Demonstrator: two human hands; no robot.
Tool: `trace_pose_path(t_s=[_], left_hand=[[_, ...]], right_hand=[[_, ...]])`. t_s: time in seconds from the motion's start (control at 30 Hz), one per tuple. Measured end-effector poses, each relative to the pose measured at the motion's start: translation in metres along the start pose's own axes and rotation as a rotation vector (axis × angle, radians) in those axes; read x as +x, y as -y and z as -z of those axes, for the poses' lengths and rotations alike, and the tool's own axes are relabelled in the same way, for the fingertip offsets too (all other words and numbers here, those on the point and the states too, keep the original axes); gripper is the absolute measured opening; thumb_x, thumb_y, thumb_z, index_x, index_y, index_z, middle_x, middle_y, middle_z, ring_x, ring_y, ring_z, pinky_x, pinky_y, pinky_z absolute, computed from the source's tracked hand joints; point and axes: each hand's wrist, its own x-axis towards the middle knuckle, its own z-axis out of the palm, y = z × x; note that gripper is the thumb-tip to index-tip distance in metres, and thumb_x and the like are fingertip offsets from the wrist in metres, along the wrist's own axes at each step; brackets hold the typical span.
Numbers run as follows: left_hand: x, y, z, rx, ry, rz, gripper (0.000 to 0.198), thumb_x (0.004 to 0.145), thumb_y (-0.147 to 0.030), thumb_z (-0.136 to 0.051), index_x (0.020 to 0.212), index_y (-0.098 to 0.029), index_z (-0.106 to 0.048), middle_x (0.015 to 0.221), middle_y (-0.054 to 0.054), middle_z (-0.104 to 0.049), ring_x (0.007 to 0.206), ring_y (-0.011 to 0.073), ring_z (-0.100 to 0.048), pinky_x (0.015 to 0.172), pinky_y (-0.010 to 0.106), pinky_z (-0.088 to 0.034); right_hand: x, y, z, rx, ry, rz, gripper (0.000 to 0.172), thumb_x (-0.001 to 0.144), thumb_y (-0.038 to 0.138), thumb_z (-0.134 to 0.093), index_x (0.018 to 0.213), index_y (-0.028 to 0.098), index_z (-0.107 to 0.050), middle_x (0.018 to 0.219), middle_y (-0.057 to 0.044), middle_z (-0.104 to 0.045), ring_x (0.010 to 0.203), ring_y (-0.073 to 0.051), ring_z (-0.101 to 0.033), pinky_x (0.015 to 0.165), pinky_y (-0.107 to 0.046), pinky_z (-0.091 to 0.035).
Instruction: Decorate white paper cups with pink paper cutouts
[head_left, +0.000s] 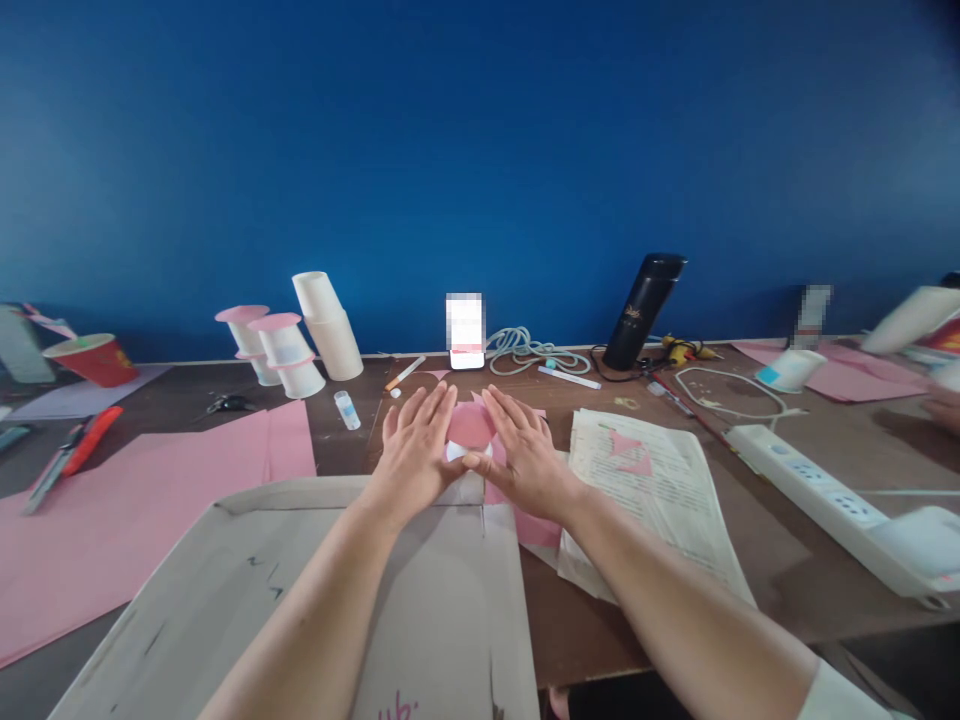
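Between my two hands lies a round pink paper disc (pixel 471 426), with something white just under its near edge. My left hand (pixel 417 450) rests at the disc's left side, its fingers stretched forward and nearly side by side. From the right, my right hand (pixel 525 450) touches the disc's other side with its fingers extended. The two thumbs come close together in front of the disc. More pink paper (pixel 536 528) lies beneath and beside my right hand. A grey cardboard sheet (pixel 442 590) is under my forearms.
Paper cups with pink discs (pixel 289 345), a glue stick (pixel 347 410) and a lit phone (pixel 466 335) stand beyond. Large pink sheets (pixel 150 500) and a red cutter (pixel 94 440) lie left; printed paper (pixel 675 480), a black flask (pixel 645 312) and a power strip (pixel 817 490) are right.
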Motion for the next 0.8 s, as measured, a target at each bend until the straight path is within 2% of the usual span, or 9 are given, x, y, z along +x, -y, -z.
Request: trace_pose_path(t_s=[0.1, 0.27, 0.47, 0.8], left_hand=[[-0.001, -0.001, -0.001, 0.056, -0.016, -0.051, 0.073, 0.085, -0.061, -0.038, 0.145, -0.023, -0.024, 0.152, 0.008, -0.028, 0.139, 0.0309, -0.019, 0.11, 0.053, -0.012], [-0.001, -0.002, -0.003, 0.069, -0.048, -0.06, 0.072, 0.083, -0.062, -0.042, 0.142, -0.021, -0.034, 0.149, 0.008, -0.034, 0.137, 0.0328, -0.023, 0.109, 0.054, -0.014], [0.001, -0.002, -0.004, 0.045, -0.046, -0.061, 0.071, 0.081, -0.061, -0.048, 0.14, -0.024, -0.037, 0.148, 0.008, -0.036, 0.136, 0.0335, -0.024, 0.108, 0.056, -0.015], [0.001, -0.001, -0.004, 0.037, -0.046, -0.067, 0.066, 0.081, -0.054, -0.052, 0.139, -0.025, -0.039, 0.147, 0.008, -0.037, 0.136, 0.0338, -0.023, 0.108, 0.058, -0.014]], right_hand=[[0.003, 0.002, 0.0, -0.023, -0.013, 0.002, 0.072, 0.088, 0.065, -0.026, 0.148, 0.026, -0.018, 0.154, -0.005, -0.02, 0.138, -0.029, -0.02, 0.108, -0.054, -0.021], [0.011, 0.006, -0.003, -0.036, -0.042, -0.027, 0.069, 0.088, 0.066, -0.027, 0.144, 0.026, -0.028, 0.152, -0.005, -0.026, 0.137, -0.03, -0.023, 0.106, -0.06, -0.022], [0.018, 0.007, -0.007, -0.066, -0.071, -0.043, 0.066, 0.087, 0.067, -0.026, 0.138, 0.028, -0.04, 0.15, -0.005, -0.031, 0.136, -0.03, -0.025, 0.106, -0.06, -0.023], [0.018, 0.008, -0.006, -0.111, -0.082, -0.028, 0.068, 0.086, 0.07, -0.025, 0.134, 0.027, -0.044, 0.15, -0.006, -0.03, 0.137, -0.031, -0.022, 0.106, -0.06, -0.021]])
